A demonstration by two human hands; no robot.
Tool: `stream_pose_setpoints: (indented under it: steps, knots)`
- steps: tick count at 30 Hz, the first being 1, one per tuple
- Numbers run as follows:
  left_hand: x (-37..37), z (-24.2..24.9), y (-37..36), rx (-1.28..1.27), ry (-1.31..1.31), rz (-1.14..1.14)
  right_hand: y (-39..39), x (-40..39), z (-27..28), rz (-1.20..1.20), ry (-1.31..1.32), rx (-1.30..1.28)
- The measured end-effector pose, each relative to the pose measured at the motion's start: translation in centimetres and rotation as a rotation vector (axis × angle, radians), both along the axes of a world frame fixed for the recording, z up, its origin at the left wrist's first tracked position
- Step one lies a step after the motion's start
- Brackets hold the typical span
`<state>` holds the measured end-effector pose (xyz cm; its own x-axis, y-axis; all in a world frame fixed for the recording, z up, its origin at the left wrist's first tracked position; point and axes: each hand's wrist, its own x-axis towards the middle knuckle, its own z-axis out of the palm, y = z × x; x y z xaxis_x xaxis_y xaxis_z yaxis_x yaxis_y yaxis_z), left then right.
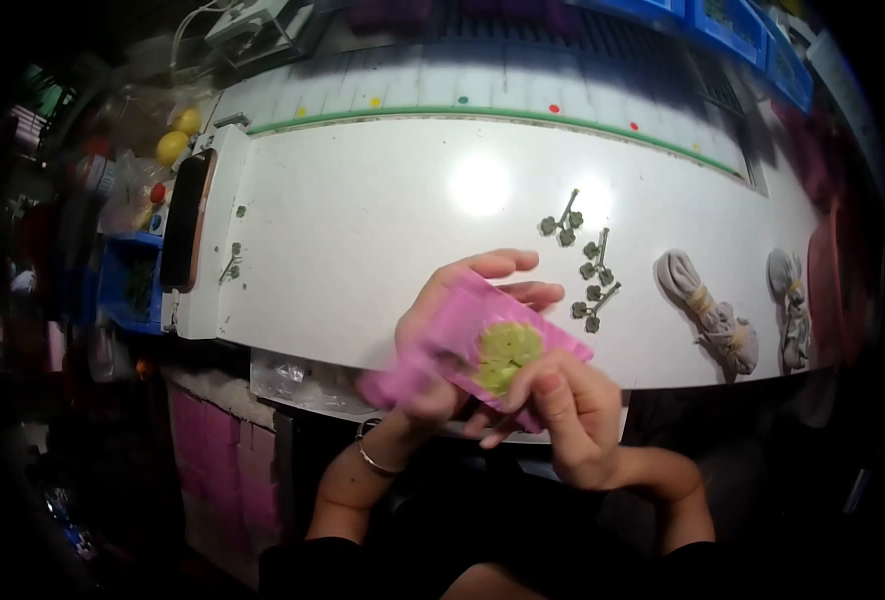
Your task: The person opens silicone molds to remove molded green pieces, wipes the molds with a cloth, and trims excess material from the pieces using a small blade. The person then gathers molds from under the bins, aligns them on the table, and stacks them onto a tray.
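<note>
— At the near edge of the white worktable (pixel 363 230), what are the hands doing?

— Seen from the head camera, the left hand (pixel 443 320) is closed around a pink card (pixel 463 325), fingers curled over its far edge and thumb underneath. The card tilts up over the table's front lip, partly past it, above the person's lap.

— And the right?

— The right hand (pixel 563 400) has its fingertips pinched together on a pale green flower-shaped piece (pixel 506 352) lying on the card's face. That piece sits toward the card's near right corner.

— What lies close by?

— Just beyond the fingers, three small dark sprigs with clover-like heads (pixel 583 265) lie on the table, apart from each other and not touching the card. Farther right, two grey cloth bundles tied with cord (pixel 713 315) rest near the right edge.

— Any open room?

— The broad middle and left of the tabletop is bare white surface, up to the green strip (pixel 463 113) along the far edge. A black phone-like slab (pixel 185 218) hugs the left edge, well apart from the hands.
</note>
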<state>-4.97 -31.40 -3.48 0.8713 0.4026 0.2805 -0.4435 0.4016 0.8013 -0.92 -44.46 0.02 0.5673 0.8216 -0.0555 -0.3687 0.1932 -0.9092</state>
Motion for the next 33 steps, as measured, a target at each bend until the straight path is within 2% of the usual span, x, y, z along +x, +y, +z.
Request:
stream_pose_setpoints:
  steps: [1,2,4,5,6,8,10,12,13,14,16,17,18,19,20,22,23,26,27,28,30,32,33]
  knots:
    - [-0.1,1.4,0.3,-0.004,0.048,-0.022,-0.1,-0.3,-0.5,0.067,0.068,0.012]
    - [0.3,1.8,-0.7,-0.365,0.025,0.064,-0.3,-0.4,-0.7,0.078,0.054,0.013]
    - [0.6,1.8,0.2,-0.676,-0.025,-0.027,-0.4,-0.2,-0.7,0.249,0.085,-0.116]
    - [0.6,2.3,0.4,-0.621,0.164,0.037,-0.7,0.6,0.1,0.361,0.052,-0.225]
    - [0.5,2.1,0.7,-0.613,0.151,0.038,-1.0,1.7,1.5,0.466,0.1,-0.372]
    - [0.0,1.5,1.0,-0.434,0.298,-0.124,-2.5,3.5,2.4,0.343,-0.174,-0.449]
    - [-0.1,1.4,0.3,-0.399,0.413,-0.189,-2.7,5.0,2.2,-0.051,-0.522,-0.374]
    - [0.0,0.6,-0.6,-0.284,0.453,-0.301,-0.7,6.4,2.0,-0.231,-0.774,-0.301]
    - [0.0,1.0,-1.1,-0.237,0.489,-0.303,0.5,7.1,2.3,-0.255,-0.971,-0.239]
    - [0.0,1.8,-1.4,-0.143,0.53,-0.3,0.9,7.5,2.7,-0.189,-0.967,-0.226]
    - [-0.1,2.0,-1.3,-0.063,0.381,-0.339,1.2,7.8,2.7,-0.055,-0.782,-0.238]
    - [-0.1,2.1,-1.4,-0.018,0.34,-0.312,1.3,7.7,2.5,-0.052,-0.785,-0.238]
    - [-0.3,2.3,-1.4,0.026,0.3,-0.284,1.3,7.6,2.3,-0.019,-0.679,-0.183]
    - [-0.4,2.9,-0.7,0.028,0.306,-0.375,1.4,7.5,2.1,0.014,-0.574,-0.13]
    - [-0.2,3.2,-0.9,0.024,0.304,-0.373,1.5,7.4,2.1,0.018,-0.574,-0.132]
    - [0.3,3.7,-1.6,0.035,0.289,-0.211,1.7,7.0,2.2,0.164,-0.011,-0.176]
    - [0.0,4.3,-1.4,-0.023,0.343,-0.325,1.8,6.9,0.4,0.205,0.195,-0.17]
    - [0.2,3.5,-0.7,0.002,0.201,-0.467,2.0,6.5,1.0,0.122,0.186,-0.199]
    - [0.1,3.2,-0.6,0.012,0.212,-0.449,1.8,6.6,1.0,0.105,0.052,-0.208]
    - [0.3,2.8,-0.7,0.015,0.214,-0.451,1.8,6.5,0.7,0.102,0.054,-0.205]
    - [0.5,2.0,-0.9,0.105,0.172,-0.285,1.7,5.9,-0.1,-0.245,-0.424,-0.168]
    - [0.3,1.4,-0.5,0.079,0.149,-0.281,0.3,5.8,0.1,-0.377,-0.676,-0.155]
    - [0.2,1.1,-0.3,0.083,0.18,-0.244,-0.4,5.6,0.8,-0.331,-0.785,-0.152]
